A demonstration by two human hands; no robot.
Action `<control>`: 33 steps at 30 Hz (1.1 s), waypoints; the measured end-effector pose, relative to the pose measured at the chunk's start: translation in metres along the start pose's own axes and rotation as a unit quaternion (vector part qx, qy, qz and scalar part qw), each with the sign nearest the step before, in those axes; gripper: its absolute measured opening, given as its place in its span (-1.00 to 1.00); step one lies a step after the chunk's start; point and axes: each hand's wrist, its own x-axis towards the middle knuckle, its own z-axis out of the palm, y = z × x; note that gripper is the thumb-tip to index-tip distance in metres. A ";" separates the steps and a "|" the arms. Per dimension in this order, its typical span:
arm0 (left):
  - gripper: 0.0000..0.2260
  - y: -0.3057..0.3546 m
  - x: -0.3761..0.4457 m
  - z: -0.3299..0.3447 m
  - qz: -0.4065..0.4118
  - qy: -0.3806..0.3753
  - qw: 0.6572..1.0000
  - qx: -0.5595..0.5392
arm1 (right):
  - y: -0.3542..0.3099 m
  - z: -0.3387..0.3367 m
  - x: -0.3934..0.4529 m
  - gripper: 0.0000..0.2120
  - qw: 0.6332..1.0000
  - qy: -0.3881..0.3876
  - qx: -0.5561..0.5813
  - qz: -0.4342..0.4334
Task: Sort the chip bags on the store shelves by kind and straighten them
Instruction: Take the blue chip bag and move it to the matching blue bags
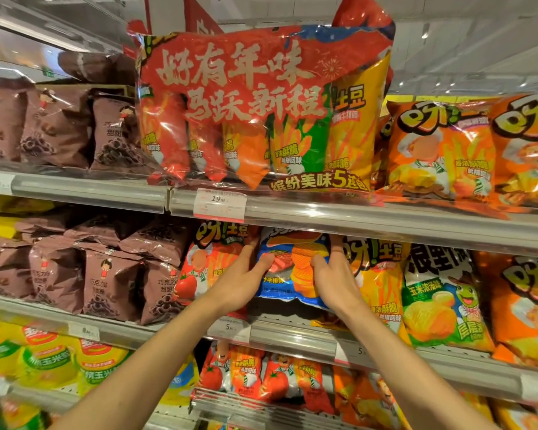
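Far left, middle shelf: brown chocolate-ring bags [106,280] are stacked upright, some leaning. Next right, a red tomato bag [199,268] stands just beside the left hand [239,283].

Centre: the blue chip bag [292,268] is held between both hands on the middle shelf [385,346], just under the upper shelf rail [370,221]. Left thumb is pressed on the bag's face, its fingers are curled round the left edge. The right hand [333,280] grips the right edge, thumb on front, fingers reaching behind. The bag's bottom seam appears lifted slightly off the shelf; cannot be confirmed.

Right of it: a yellow bag [379,274] is touched by the right hand's fingers, then a green corn bag [438,299], then orange bags [522,305].

Above: a large red multipack [255,113] overhangs the upper shelf edge.

Risks, as judged:
- Yellow bag could be dragged out or tipped if the blue bag is pulled, since fingers are wedged between them.
- Blue bag top could be snagged on the upper rail or price tag [219,204].
- Chips could be crushed by a hard squeeze.
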 end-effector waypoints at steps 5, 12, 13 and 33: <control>-0.41 -0.002 0.005 0.001 -0.001 -0.017 0.999 -0.036 | -0.005 -0.002 -0.009 -0.58 0.999 -0.013 -0.020 -0.023; -0.34 -0.010 0.011 0.000 0.043 -0.001 0.997 -0.058 | -0.004 -0.011 -0.007 -0.38 0.999 -0.026 -0.027 -0.034; -0.30 -0.014 0.013 0.001 0.044 0.002 0.997 -0.058 | -0.005 -0.012 -0.007 -0.33 0.999 -0.029 -0.025 -0.033; -0.41 -0.022 0.016 0.002 0.079 0.014 0.995 -0.052 | 0.075 -0.048 -0.012 -0.44 0.872 0.095 -0.445 -0.181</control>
